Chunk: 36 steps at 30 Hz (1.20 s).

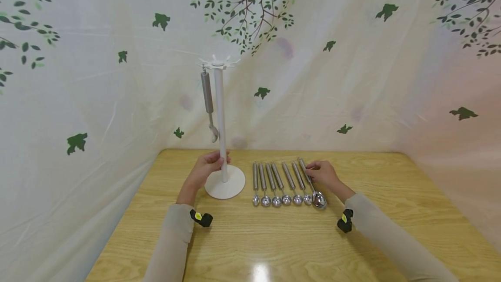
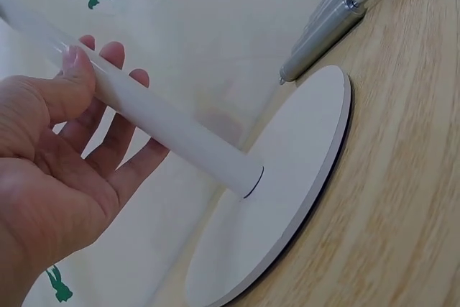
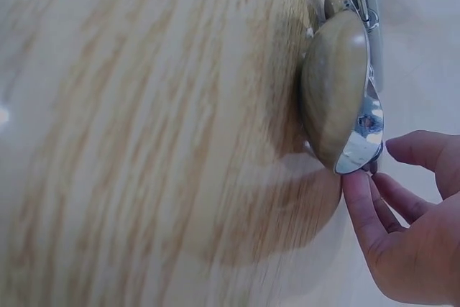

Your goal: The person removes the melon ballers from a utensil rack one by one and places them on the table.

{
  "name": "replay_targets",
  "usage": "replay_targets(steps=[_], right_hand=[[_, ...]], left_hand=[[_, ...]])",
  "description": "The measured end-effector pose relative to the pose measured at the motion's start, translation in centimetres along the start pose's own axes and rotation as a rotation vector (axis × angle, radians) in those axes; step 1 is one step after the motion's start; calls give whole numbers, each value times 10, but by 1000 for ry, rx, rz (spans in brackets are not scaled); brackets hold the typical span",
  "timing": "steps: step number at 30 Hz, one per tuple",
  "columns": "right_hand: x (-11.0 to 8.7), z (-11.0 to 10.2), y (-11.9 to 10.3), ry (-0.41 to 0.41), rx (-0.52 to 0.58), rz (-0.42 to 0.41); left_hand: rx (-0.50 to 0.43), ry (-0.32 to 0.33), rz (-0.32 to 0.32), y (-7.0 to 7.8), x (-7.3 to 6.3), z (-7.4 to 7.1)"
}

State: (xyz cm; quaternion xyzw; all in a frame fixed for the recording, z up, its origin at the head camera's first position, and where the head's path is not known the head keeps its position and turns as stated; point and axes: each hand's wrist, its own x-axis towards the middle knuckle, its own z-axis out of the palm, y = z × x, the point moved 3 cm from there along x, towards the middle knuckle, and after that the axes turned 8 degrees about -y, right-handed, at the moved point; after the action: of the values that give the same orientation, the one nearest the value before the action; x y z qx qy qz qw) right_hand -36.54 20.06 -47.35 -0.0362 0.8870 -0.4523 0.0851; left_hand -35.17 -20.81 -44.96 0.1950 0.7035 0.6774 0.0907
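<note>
My left hand (image 1: 206,169) grips the white pole (image 1: 220,112) of an upright stand a little above its round base (image 1: 235,189). In the left wrist view, the thumb (image 2: 80,77) lies on the near side of the pole and the fingers curl behind it. A metal spoon with a grey handle (image 1: 207,92) hangs from one of the stand's top hooks (image 1: 218,62). On the right, my right hand (image 1: 324,173) pinches the handle of a large steel spoon (image 1: 318,200) at the row's right end. The bowl partly hides that grip in the right wrist view.
Several smaller steel spoons (image 1: 276,201) lie side by side on the wooden table (image 1: 289,247), handles pointing to the back, between the stand and the large spoon. Behind the table's far edge hangs a pale curtain (image 1: 305,112) with leaf prints.
</note>
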Motion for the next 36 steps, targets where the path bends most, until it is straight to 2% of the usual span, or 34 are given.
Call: replay_targets(steps=[7, 12, 20, 36], right_hand=[[-2, -1, -1, -16, 13, -4], [-2, -1, 0, -28, 15, -11], [-2, -2, -2, -39, 29, -13], [-2, -4, 1, -68, 66, -15]], left_hand=[[18, 82, -32, 0, 0, -1], [16, 111, -42, -1, 1, -2], [-4, 156, -25, 2, 0, 1], [35, 160, -63, 0, 3, 3]])
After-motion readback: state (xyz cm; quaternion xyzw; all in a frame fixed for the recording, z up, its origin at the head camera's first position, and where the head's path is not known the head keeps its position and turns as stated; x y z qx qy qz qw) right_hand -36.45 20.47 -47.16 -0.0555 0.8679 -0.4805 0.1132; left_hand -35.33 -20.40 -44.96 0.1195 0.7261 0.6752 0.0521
